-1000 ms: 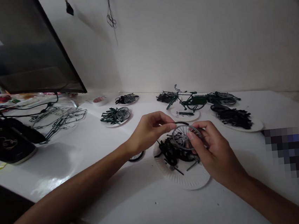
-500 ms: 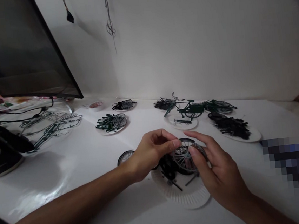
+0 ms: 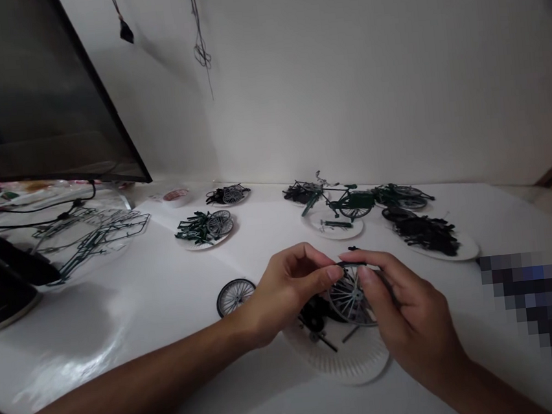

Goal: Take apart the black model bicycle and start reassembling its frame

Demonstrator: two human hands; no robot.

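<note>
A small spoked wheel with a dark rim is held up between both hands, over a white paper plate. My left hand pinches the rim at its upper left, thumb and forefinger together. My right hand grips the top right of the same rim between thumb and fingers. Black parts and thin rods lie on the plate, partly hidden by the wheel and hands. Another spoked wheel lies on the white table beside my left wrist.
Further back stand a green model bicycle and plates of parts, one with green pieces, another with black pieces. Thin green frames, a black object and a monitor are at the left.
The held wheel has shifted slightly right. My right thumb and fingers have closed onto its top rim, nearer my left fingertips. More of the wheel on the table shows.
</note>
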